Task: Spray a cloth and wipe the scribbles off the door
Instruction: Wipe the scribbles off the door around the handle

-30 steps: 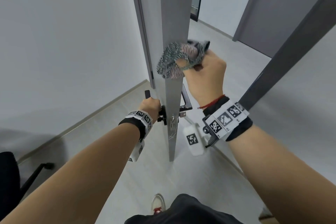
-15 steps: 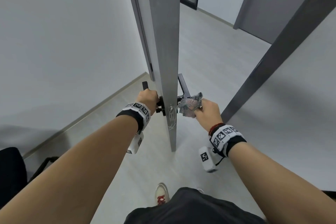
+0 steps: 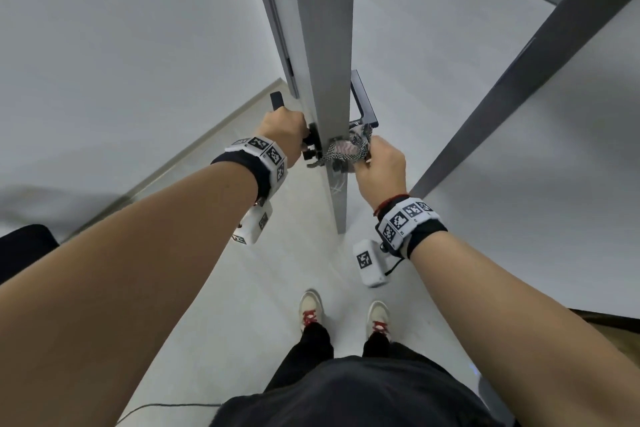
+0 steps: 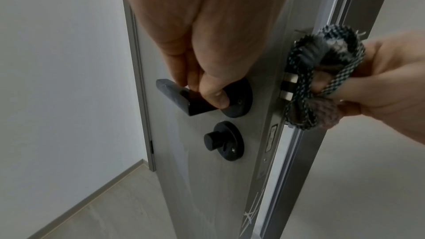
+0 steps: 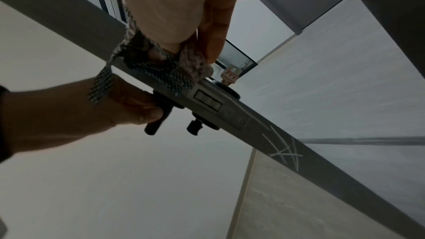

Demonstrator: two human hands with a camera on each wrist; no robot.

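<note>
1. Grey door (image 3: 325, 45) is standing edge-on between the arms; its faces are hardly showing in the head view.
2. Left hand (image 3: 282, 130) is curling its grip round the black handle (image 4: 184, 97), fingertips hidden.
3. Right hand (image 3: 381, 166) is holding the checked cloth (image 3: 346, 149) bunched against the door's edge at the latch.
4. White scribbles (image 5: 281, 149) are sitting on the edge below the cloth, faint and partly cut off in the left wrist view.

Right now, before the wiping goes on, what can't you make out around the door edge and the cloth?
- Latch area under the cloth: covered by it, all views.
- Right hand grip: head view shows only its back.
- Scribbles: tiny in head view; cut by the lower edge in left wrist view.
- Left hand fingertips: behind the door handle.
- Spray bottle: in no view.
</note>
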